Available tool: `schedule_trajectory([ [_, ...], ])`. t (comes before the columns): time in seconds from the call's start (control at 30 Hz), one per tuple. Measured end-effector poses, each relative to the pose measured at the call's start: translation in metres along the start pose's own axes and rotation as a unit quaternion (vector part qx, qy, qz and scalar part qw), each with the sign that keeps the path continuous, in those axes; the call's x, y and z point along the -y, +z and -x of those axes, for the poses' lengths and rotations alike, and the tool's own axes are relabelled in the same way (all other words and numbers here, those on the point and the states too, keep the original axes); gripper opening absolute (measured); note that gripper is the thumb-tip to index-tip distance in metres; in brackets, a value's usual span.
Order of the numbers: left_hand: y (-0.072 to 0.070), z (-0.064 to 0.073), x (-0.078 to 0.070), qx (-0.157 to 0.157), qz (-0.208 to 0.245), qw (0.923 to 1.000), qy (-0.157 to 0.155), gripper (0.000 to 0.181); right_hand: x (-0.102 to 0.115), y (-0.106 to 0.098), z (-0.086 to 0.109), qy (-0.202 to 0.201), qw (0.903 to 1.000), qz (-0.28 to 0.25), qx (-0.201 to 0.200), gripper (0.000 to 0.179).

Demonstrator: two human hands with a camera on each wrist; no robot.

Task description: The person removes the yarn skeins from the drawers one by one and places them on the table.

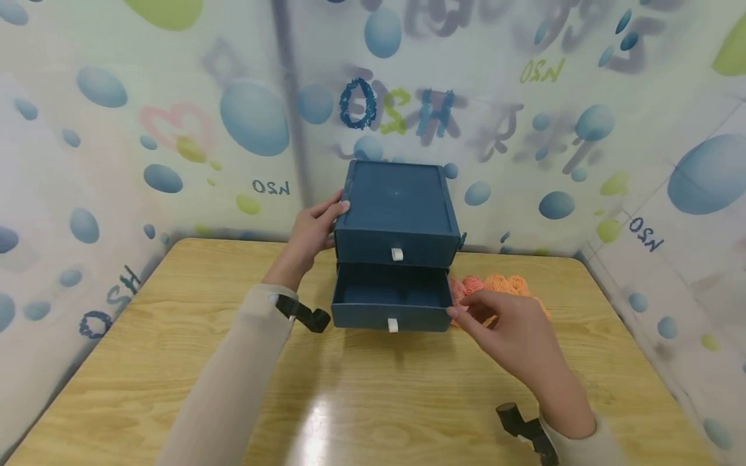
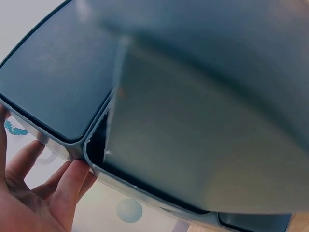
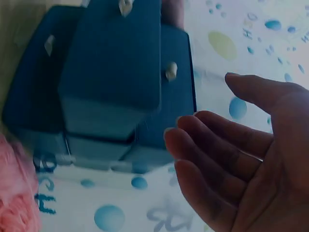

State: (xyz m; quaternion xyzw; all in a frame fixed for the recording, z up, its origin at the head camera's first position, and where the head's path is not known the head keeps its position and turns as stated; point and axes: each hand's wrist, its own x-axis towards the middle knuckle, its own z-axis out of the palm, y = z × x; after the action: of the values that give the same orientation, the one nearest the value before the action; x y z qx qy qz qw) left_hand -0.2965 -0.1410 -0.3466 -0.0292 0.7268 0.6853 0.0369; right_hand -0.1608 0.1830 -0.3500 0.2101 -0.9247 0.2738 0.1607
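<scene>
A dark blue drawer unit (image 1: pixel 399 194) stands at the back of the table, its middle drawer (image 1: pixel 358 317) pulled out. Nothing shows in the visible part of that drawer. Small white pull tabs (image 3: pixel 171 71) mark the drawer fronts. My left hand (image 1: pixel 309 236) rests against the unit's left side, thumb at the top edge; in the left wrist view its fingertips (image 2: pixel 77 169) touch the side wall. Beside the drawer's right front corner is my right hand (image 1: pixel 515 330). In the right wrist view its fingers (image 3: pixel 212 164) are loosely bent, holding nothing.
Orange yarn (image 1: pixel 504 283) and pink yarn (image 3: pixel 17 188) lie to the right of the unit, partly behind my right hand. A wooden table (image 1: pixel 408 395) carries everything. Behind it rises a wall (image 1: pixel 233 58) printed with blue and green spots and letters.
</scene>
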Motion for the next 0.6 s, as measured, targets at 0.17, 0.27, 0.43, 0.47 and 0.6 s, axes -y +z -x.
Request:
schedule_trajectory([
  [0.17, 0.002, -0.001, 0.000, 0.001, 0.002, 1.0000, 0.001, 0.055, 0.016, 0.022, 0.001, -0.039, 0.9984, 0.021, 0.036, 0.017],
  [0.27, 0.002, -0.001, 0.000, -0.002, 0.004, 1.0000, 0.002, 0.055, 0.024, 0.035, -0.001, -0.037, 0.9964, 0.038, 0.066, 0.023],
  [0.43, 0.003, -0.001, 0.000, 0.003, 0.002, 1.0000, 0.000, 0.054, 0.028, 0.053, -0.005, -0.024, 0.9906, 0.066, 0.117, 0.027],
  [0.47, 0.003, -0.002, 0.001, 0.004, 0.002, 1.0000, 0.001, 0.054, 0.028, 0.056, -0.006, -0.024, 0.9899, 0.066, 0.123, 0.027],
  [0.6, 0.001, -0.002, 0.002, 0.002, 0.002, 1.0000, 0.004, 0.054, 0.034, 0.065, -0.010, -0.033, 0.9892, 0.080, 0.119, 0.031],
])
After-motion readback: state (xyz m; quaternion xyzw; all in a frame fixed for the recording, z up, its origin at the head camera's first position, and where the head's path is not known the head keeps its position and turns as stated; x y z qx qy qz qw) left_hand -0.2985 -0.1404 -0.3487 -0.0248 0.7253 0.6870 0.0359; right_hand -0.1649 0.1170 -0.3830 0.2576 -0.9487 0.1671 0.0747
